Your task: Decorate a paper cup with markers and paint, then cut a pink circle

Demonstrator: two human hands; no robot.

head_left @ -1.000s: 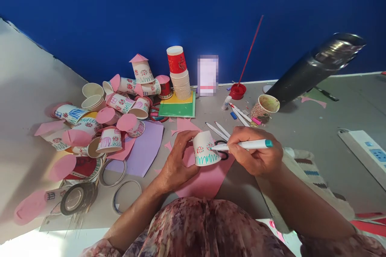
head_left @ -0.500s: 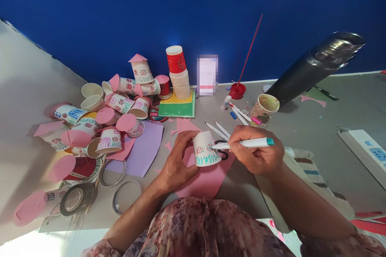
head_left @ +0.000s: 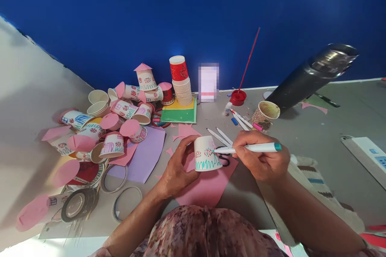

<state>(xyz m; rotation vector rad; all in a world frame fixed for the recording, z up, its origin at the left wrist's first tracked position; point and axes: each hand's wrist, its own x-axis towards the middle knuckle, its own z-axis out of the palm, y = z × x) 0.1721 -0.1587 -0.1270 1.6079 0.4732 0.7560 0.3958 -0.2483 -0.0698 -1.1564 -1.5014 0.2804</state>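
A white paper cup (head_left: 205,162), upside down, is gripped from its left side by my left hand (head_left: 180,170). Red and green dotted flowers and a green zigzag of grass are drawn on its side. My right hand (head_left: 261,160) is closed round a white marker (head_left: 253,147) with a green end, and its tip is at the flower on the cup's right side. Beneath the cup lies a pink paper sheet (head_left: 205,192). Scissors with black handles (head_left: 225,160) lie partly hidden behind the cup and the marker.
Several decorated cups with pink paper tops (head_left: 129,110) are heaped at the left, near tape rolls (head_left: 128,204) and purple paper (head_left: 146,156). Stacked cups (head_left: 182,92) stand at the back. On the right are a patterned cup (head_left: 265,114), a dark flask (head_left: 304,76), a cloth (head_left: 313,176) and a power strip (head_left: 368,154).
The cup has turned slightly in my left hand, and a purple mark now shows near its right edge. The marker tip stays at the right flower. The whole view has shifted slightly.
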